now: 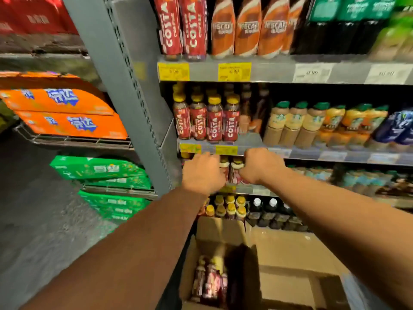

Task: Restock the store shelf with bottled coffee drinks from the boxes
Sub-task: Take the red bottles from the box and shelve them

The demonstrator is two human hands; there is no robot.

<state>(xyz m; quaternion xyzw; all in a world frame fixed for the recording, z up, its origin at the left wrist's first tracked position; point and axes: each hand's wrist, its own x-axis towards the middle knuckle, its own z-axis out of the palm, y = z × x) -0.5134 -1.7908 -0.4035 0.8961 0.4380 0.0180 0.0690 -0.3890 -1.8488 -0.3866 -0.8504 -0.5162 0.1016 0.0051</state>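
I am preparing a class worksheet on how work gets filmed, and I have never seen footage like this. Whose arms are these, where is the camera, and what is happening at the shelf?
There is no machine here. A person is stocking a store shelf, and one wide-angle camera worn on their head looks forward and down, so you see their own arms. The left hand and right hand reach into a low shelf, on either side of red-labelled coffee bottles. The fingers point away from the camera and the picture is blurred, so I cannot tell whether either hand grips a bottle. Below stands an open cardboard box with spare bottles inside. The shelf above holds Costa bottles.
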